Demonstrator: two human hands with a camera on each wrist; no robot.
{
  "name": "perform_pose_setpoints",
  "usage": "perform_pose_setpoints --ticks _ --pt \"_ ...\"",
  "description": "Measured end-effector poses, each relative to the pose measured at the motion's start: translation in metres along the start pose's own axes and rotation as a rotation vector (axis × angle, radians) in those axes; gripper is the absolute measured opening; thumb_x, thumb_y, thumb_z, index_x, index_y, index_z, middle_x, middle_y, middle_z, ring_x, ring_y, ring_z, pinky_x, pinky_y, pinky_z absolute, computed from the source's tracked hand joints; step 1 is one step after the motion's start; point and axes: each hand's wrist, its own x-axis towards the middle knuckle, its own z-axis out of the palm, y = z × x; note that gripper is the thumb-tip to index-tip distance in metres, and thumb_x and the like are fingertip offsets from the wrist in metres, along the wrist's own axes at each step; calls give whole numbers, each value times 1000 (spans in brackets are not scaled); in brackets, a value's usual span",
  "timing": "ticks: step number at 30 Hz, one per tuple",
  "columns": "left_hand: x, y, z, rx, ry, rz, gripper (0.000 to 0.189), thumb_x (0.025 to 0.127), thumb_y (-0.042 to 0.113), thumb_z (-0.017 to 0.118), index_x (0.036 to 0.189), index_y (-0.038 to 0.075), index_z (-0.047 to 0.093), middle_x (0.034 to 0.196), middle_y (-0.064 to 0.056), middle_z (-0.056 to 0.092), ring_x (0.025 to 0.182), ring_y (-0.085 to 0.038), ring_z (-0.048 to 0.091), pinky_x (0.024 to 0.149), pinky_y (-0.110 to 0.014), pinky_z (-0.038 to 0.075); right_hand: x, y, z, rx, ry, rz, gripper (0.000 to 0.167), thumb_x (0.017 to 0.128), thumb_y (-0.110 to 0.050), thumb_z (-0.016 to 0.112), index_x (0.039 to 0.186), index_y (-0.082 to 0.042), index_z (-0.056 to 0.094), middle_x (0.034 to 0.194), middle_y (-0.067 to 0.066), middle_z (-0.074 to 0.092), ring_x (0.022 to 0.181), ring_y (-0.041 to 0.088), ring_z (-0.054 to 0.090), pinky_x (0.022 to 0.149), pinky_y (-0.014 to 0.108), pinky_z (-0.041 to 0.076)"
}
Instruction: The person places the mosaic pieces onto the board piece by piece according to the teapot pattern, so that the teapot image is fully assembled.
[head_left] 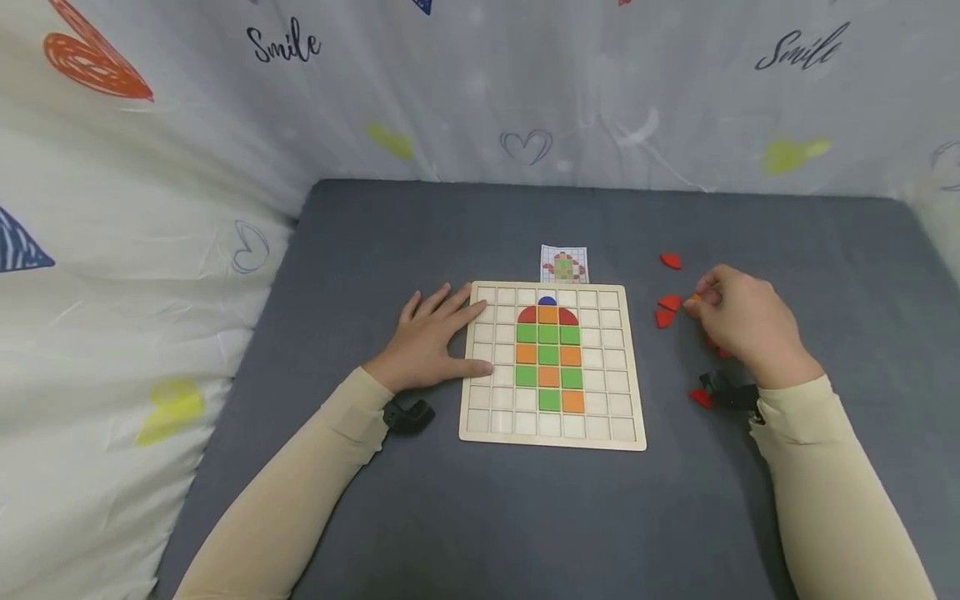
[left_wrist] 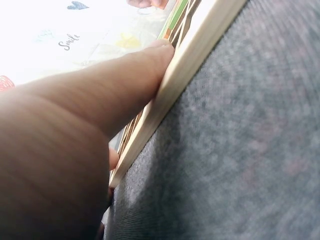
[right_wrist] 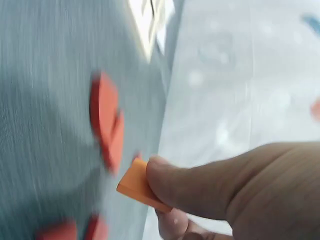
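- An orange tile [right_wrist: 131,184] is pinched by the right hand [head_left: 750,321], between the thumb [right_wrist: 172,185] and a finger. It sticks out past the thumb tip at a tilt.
- The tile should be held by its edge like this, not squeezed hard, so that it can be let go of neatly.
- Loose red pieces [head_left: 670,302] lie on the worktop [head_left: 420,517] just beside the right fingers, and more lie partly under that hand. The fingers should be lifted a little over them, so none get bumped.
- The board [head_left: 636,400] lies to the left of the right fingers, well apart from them. It is touched by the thumb and pointing finger of the left hand [head_left: 427,342], whose fingers are spread and nearly straight. A light press there should keep it from sliding.
- An empty square is found a bit right of the left thumb and nearer the person, beside a green tile [head_left: 550,400]. It looks like a likely home for the tile.
- The small card [head_left: 564,263] beyond the left fingers should be checked first; its little squares are hard to read.
- The tile should be turned flat and lined up before it is let go, or it may catch on the ridges.
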Motion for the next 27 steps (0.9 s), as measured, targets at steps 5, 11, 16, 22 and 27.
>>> perform_pose_setpoints --ticks 5,11,16,22,27 --pt "-1 0 0 1 8 -2 102 88 74 70 168 27 29 177 2 8 164 -29 2 127 -61 -8 -10 -34 13 1 -2 -58 23 98 -24 75 108 -6 67 97 12 72 76 26 63 56 38 45" --pt "1 1 0 5 9 -1 102 88 75 69 168 27 29 177 1 8 164 -30 1 127 -61 -8 -27 -73 26 1 0 -158 16 94 -19 79 101 -8 71 93 9 73 72 24 64 50 35 45" --pt "1 2 -1 9 -3 -6 102 88 75 68 169 28 28 178 2 8 164 -29 0 127 -61 -8 -39 -101 37 -23 -53 -234 10 94 -16 79 98 -10 71 92 5 73 64 20 58 48 33 42" --pt "0 1 -1 6 -3 -11 102 87 75 69 168 28 28 178 1 8 164 -29 1 127 -61 -9 -46 -125 55 -6 -133 -309 9 93 -15 81 96 -14 73 86 -2 69 69 16 59 56 34 47" --pt "0 1 -2 8 2 -8 102 88 75 69 168 28 29 178 2 8 164 -30 1 127 -62 -8 -50 -137 69 22 -146 -392 9 92 -14 82 94 -17 75 83 -5 67 70 13 58 60 33 50"
